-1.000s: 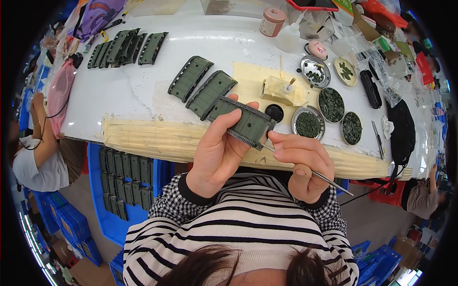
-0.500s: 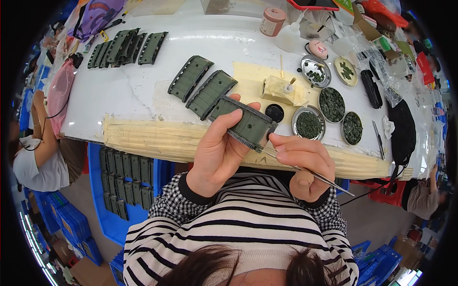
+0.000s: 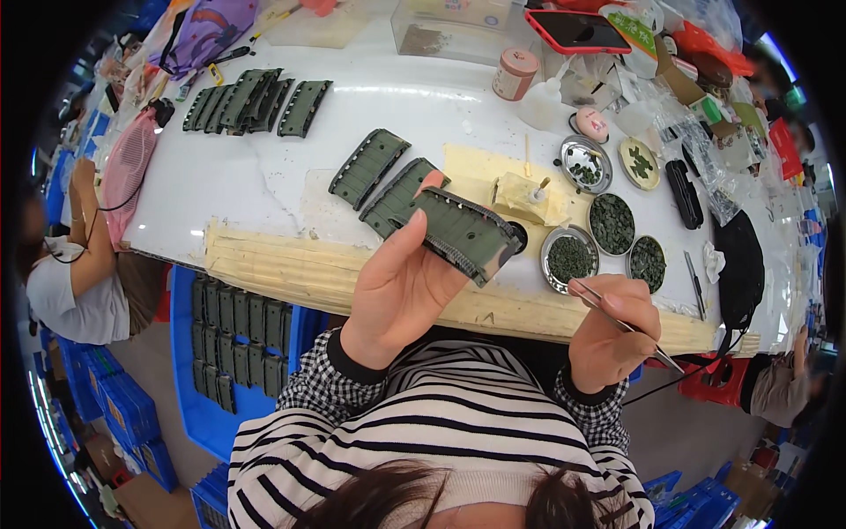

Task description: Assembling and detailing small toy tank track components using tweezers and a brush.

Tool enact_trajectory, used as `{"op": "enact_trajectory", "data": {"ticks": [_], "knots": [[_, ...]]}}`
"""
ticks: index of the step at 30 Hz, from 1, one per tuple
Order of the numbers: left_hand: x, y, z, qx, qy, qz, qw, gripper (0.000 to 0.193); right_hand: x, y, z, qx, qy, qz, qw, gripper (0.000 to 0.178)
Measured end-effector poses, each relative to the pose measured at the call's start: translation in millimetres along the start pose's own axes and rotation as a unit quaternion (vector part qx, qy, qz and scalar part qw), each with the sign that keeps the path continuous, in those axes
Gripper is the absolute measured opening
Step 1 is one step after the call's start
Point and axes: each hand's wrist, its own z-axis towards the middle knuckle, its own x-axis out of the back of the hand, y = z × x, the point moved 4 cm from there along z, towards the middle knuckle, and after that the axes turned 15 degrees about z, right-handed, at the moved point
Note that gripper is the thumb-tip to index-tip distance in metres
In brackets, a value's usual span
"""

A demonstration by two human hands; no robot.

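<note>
Lighting: bright, even, overhead; soft glare patches on the glossy white worktable [image 3: 264, 176]. Shadows faint. Focus sharp at centre. Heavy fisheye bending toward a black circular rim; edges smeared and dim.

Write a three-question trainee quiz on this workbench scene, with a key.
1. True or false: the left hand holds a dark green ribbed panel off the white table.
2. What does the right hand grip? A) thin metal tweezers B) a brush C) a red phone
3. Fill in: two more green panels lie flat on the table just ____ the held one, as the picture shows it.

Key: 1 true; 2 A, the tweezers; 3 left of.
</note>
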Motion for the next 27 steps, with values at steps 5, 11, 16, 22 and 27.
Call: {"op": "enact_trajectory", "data": {"ticks": [5, 11, 16, 22, 27], "knots": [[6, -10, 7, 0.113, -0.093, -0.246, 0.958, 0.061, -2, -1, -7, -0.010, 0.004, 0.010, 1.000, 0.053], [-3, -27, 7, 0.165, -0.042, -0.254, 0.952, 0.058, -8, -6, -14, 0.008, -0.022, 0.003, 1.000, 0.047], [-3, -32, 2, 0.169, -0.040, -0.247, 0.953, 0.059, -12, -13, -18, 0.026, -0.032, 0.018, 0.999, 0.038], [-8, -38, -2, 0.158, -0.026, -0.202, 0.966, 0.065, -14, -22, -18, 0.033, -0.062, 0.015, 0.997, 0.037], [-5, -43, -4, 0.172, -0.014, -0.206, 0.963, 0.058, -12, -27, -18, -0.014, -0.044, -0.043, 0.998, 0.026]]}}
